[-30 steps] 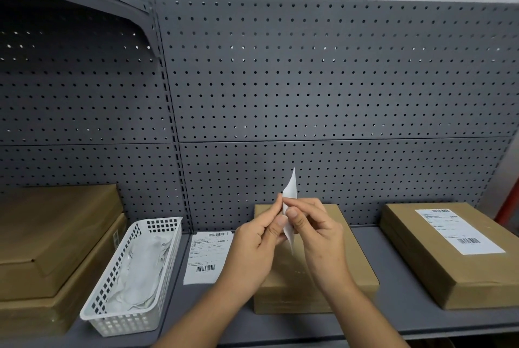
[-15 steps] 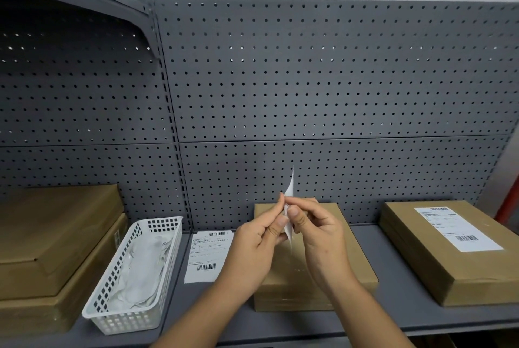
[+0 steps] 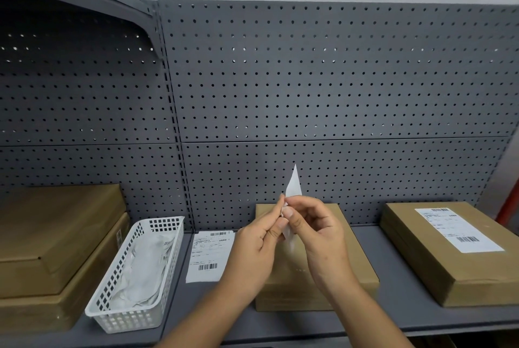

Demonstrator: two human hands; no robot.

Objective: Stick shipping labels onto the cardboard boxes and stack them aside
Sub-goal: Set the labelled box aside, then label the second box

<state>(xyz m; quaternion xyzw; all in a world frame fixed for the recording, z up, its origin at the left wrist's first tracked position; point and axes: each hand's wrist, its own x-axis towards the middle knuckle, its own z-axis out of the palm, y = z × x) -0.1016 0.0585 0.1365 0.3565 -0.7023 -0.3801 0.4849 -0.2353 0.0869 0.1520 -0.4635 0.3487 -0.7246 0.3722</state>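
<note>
Both hands pinch a white shipping label (image 3: 293, 186) that stands on edge above a plain cardboard box (image 3: 348, 258) in the middle of the shelf. My left hand (image 3: 252, 249) grips the label's near edge with thumb and forefinger. My right hand (image 3: 317, 232) pinches it from the other side, fingers curled. Much of that box is hidden behind my hands. A second label sheet (image 3: 209, 256) lies flat on the shelf left of the box. At the right sits a cardboard box (image 3: 438, 260) with a label (image 3: 456, 228) stuck on top.
A white plastic basket (image 3: 160, 272) holding crumpled backing papers stands left of the loose label. Two stacked cardboard boxes (image 3: 53, 238) fill the far left. A grey pegboard (image 3: 309, 95) backs the grey shelf (image 3: 398, 316). A red post (image 3: 509, 201) shows at the right edge.
My hands stay together on the label with only small finger shifts. The label's upper tip shows a little wider than half a second ago.
</note>
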